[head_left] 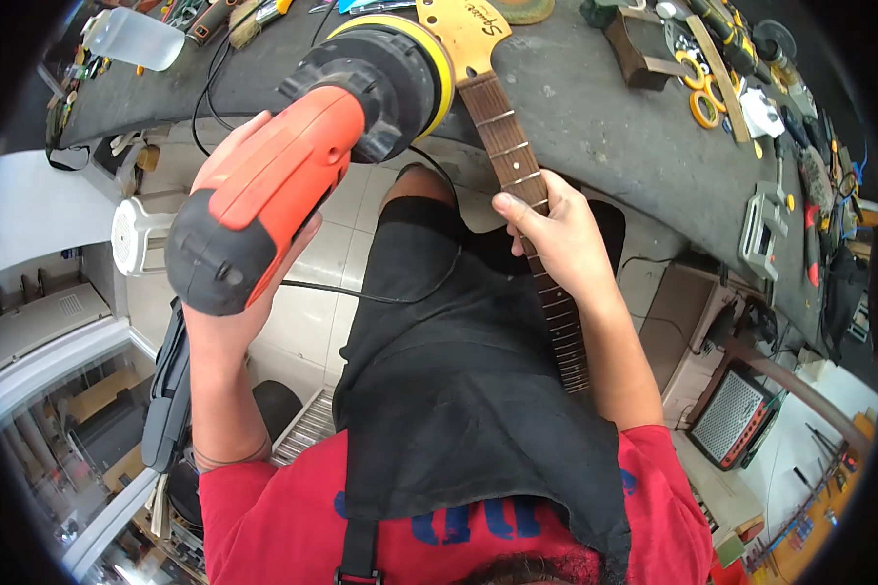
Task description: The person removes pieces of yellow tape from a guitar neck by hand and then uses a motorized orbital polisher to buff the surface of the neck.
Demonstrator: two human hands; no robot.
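Observation:
My left hand [234, 156] is closed around an orange and black power polisher [273, 171], mostly hidden behind its body. The tool's round black and yellow pad [429, 73] is at the upper middle, beside the pale wooden headstock [473, 29] of a guitar neck; whether they touch I cannot tell. My right hand [551, 229] grips the neck's dark fretted fingerboard [498, 132], thumb across the frets. The neck runs from over the bench down along my black apron [439, 370].
The dark bench [595, 127] spans the top, holding a clear bottle [132, 41], tape rolls [704, 109], a wooden strip [722, 78] and several tools. A black cord [341, 292] loops below the polisher. A white stool [141, 239] stands left; an amplifier [734, 414] sits lower right.

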